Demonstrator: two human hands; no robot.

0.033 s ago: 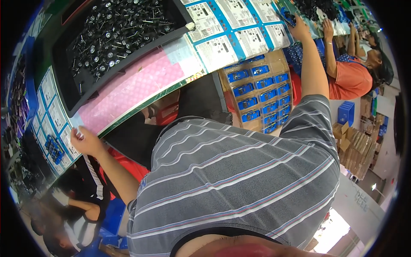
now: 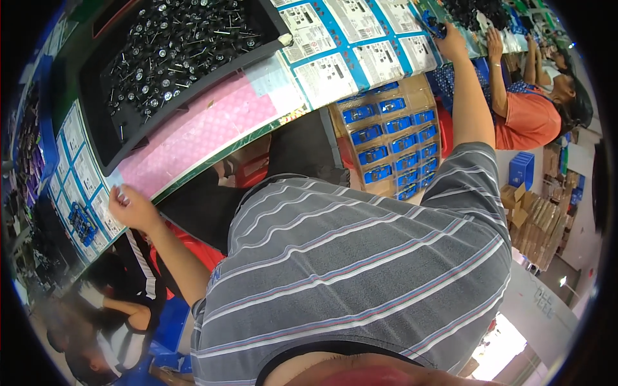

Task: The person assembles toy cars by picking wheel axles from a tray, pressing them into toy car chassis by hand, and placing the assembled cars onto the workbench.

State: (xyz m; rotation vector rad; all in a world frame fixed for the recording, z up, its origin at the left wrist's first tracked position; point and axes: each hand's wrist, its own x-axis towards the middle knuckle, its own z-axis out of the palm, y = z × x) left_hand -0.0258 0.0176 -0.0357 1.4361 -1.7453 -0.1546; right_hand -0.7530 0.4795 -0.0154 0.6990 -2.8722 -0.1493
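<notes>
At the table's left front edge, my left hand point(image 2: 132, 209) has its fingers curled in. A small pale glint shows between them, too small to name. Beyond its fingertips, a blue and black toy car part point(image 2: 82, 223) lies on the printed sheets. My right arm stretches to the far right, where my right hand point(image 2: 452, 44) closes its fingers on another blue and black toy car part point(image 2: 436, 27) at the table's edge. A black tray point(image 2: 193, 101) with many black wheels on metal axles stands between the hands, toward the back.
Printed card sheets point(image 2: 327, 78) and a pink mat point(image 2: 199, 132) cover the tabletop. Below the edge stands a carton tray point(image 2: 391, 174) with rows of blue toy cars. A co-worker in an orange top point(image 2: 528, 119) works at right; another person point(image 2: 122, 347) sits at lower left.
My left hand has shifted slightly, its fingers a little higher and more curled. My right hand stays at the blue part, with barely any movement.
</notes>
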